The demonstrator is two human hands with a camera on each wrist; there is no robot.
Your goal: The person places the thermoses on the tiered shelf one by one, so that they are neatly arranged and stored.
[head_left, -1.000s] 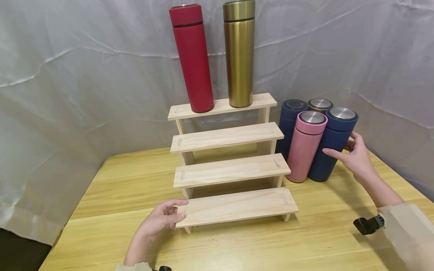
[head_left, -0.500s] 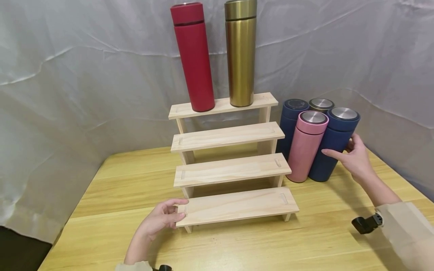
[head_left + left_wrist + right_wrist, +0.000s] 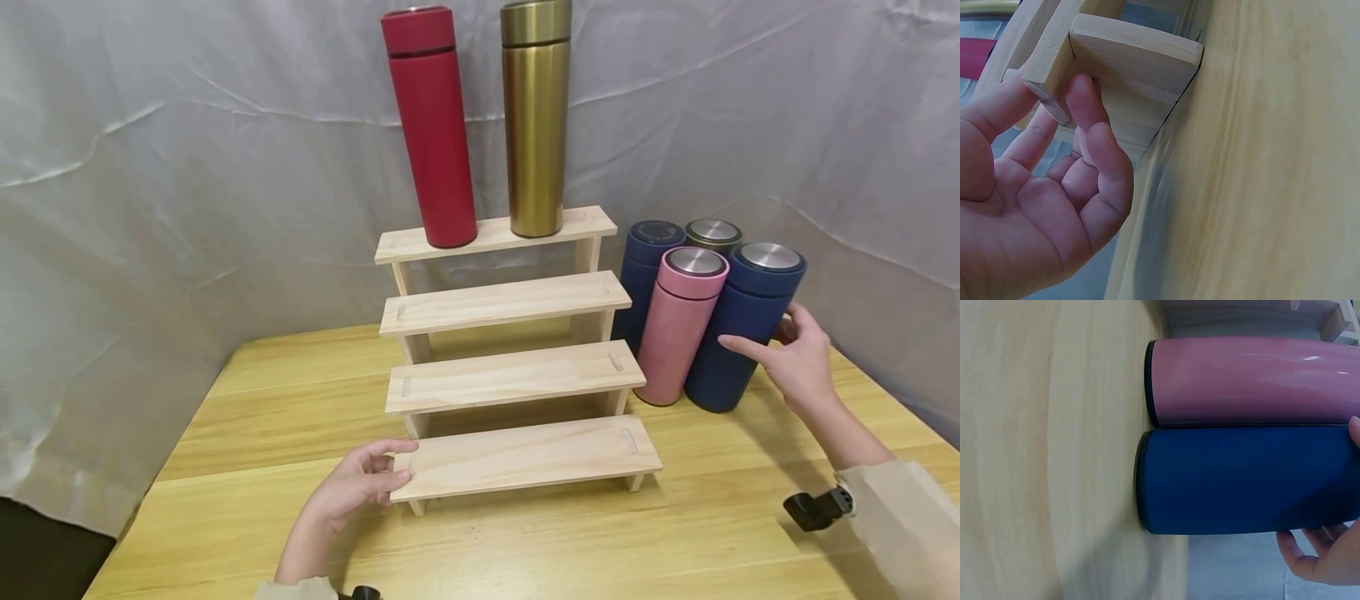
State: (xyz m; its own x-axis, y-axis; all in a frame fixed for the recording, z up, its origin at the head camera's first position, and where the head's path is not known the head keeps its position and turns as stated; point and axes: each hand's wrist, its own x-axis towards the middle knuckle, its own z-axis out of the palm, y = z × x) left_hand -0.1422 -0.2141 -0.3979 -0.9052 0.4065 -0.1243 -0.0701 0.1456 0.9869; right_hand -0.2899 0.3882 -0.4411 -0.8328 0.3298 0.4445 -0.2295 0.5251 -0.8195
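The left hand (image 3: 348,485) pinches the nearest end of the lowest shelf (image 3: 525,458) between thumb and fingers; the wooden stand (image 3: 506,302) rises ahead and rightward of it; the right hand (image 3: 798,358) grips the front navy bottle (image 3: 738,342), thumb on the near side; whether its base is lifted off the table (image 3: 262,417) cannot be told; the pink bottle (image 3: 678,333) stands just left of that hand's bottle, the rear navy bottle (image 3: 641,283) and gold-rimmed bottle (image 3: 712,237) beyond; judged by position, two placements appear done, the red bottle (image 3: 433,142) and gold bottle (image 3: 536,142) upright on the top shelf (image 3: 491,237), ahead of the left hand; the four beside the right hand appear left.
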